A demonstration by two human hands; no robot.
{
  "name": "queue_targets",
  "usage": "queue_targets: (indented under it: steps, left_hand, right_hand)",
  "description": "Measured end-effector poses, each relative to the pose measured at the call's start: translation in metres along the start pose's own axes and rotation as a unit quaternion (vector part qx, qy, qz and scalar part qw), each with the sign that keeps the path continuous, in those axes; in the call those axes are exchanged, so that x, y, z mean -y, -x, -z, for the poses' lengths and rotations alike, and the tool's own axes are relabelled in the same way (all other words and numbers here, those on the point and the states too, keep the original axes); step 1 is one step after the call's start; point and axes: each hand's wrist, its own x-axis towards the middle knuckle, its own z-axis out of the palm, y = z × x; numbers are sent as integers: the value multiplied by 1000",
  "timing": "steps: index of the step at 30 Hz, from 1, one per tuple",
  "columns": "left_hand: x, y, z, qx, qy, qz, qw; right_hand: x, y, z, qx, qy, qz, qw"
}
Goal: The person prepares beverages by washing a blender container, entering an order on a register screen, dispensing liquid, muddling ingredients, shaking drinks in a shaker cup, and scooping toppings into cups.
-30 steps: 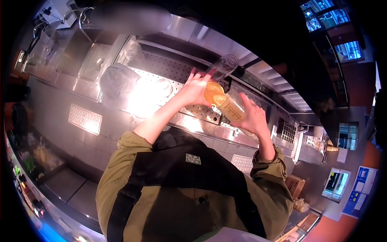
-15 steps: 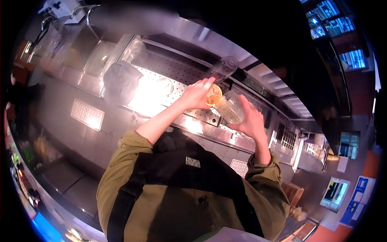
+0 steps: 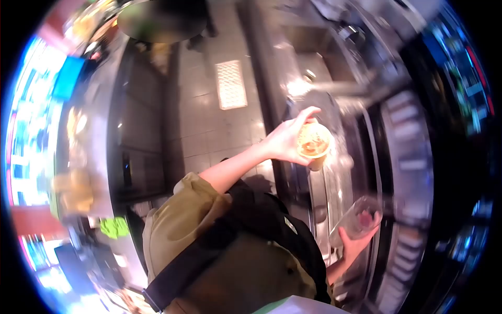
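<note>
In my left hand (image 3: 287,140) is a cup of orange drink (image 3: 314,141), its round open top facing up at me. Thumb and fingers curl around the cup's side, and pale, lumpy bits show at the surface. Lower and to the right, my right hand (image 3: 355,242) is wrapped around a clear container (image 3: 356,215). The container leans, and a reddish-pink patch shows through its wall; I cannot tell whether that is something inside. The two hands are well apart, both over the steel counter (image 3: 319,188).
A sink (image 3: 314,63) is set into the counter at the top. Pale ribbed trays (image 3: 408,162) run along the right. On the left is another counter with a green cloth (image 3: 112,227). A floor grate (image 3: 230,85) lies in the tiled aisle.
My view has swung round to the left. The clear vessel in my right hand was tilted against the cup's rim; now my hands are apart, the left still holding the cup.
</note>
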Motion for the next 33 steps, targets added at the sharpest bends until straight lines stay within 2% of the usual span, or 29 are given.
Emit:
queue_targets:
  steps: [1,2,3,7,9,13,16,18,19,21,23,27,29,30,31,32,33]
  left_hand:
    - [5,13,41,-32,-12,15,999]
    - [22,29,82,-89,-33,-13,995]
    - [27,45,122,-114,4,32,993]
    - [92,110,317,-265,-189,90,941]
    - [121,146,422,-299,-245,130,913]
    - [180,213,631,-333,-396,179,837]
    - [205,261,758,-349,-467,227,780]
    - [239,288,828,-382,-505,219,742]
    - [251,299,857,-404,-459,233,757]
    - [268,320,902,-442,-426,287,736]
    - [279,340,929,-474,-403,298,724]
    - [310,371,983,-517,-312,317,731]
    - [313,382,992,-495,-346,278,747]
    - [319,393,1006,-467,-272,286,791]
    - [327,404,1017,-446,-260,267,814]
    - [323,398,1010,-440,-417,366,706]
    - [307,384,1002,-413,-557,444,568]
  right_hand:
    - [5,-5,-22,26,-13,6,1000]
    - [11,-8,-45,54,0,17,998]
    - [23,-13,-72,79,-5,21,997]
    - [75,-33,-194,142,-25,39,989]
    - [91,-38,-262,143,-35,72,986]
    - [136,-40,-398,121,-69,41,989]
    - [180,-39,-485,107,-129,19,986]
    - [201,-45,-524,97,-147,32,984]
    - [206,-48,-536,91,-153,38,983]
    - [214,-56,-555,87,-137,47,986]
    - [241,-58,-578,78,-171,39,981]
    - [234,-56,-585,88,-140,47,985]
    - [235,-50,-584,88,-131,28,987]
    - [235,-48,-582,90,-126,18,988]
    - [235,-44,-579,89,-120,13,989]
    - [234,-40,-574,87,-114,10,990]
    - [232,-37,-567,83,-109,8,991]
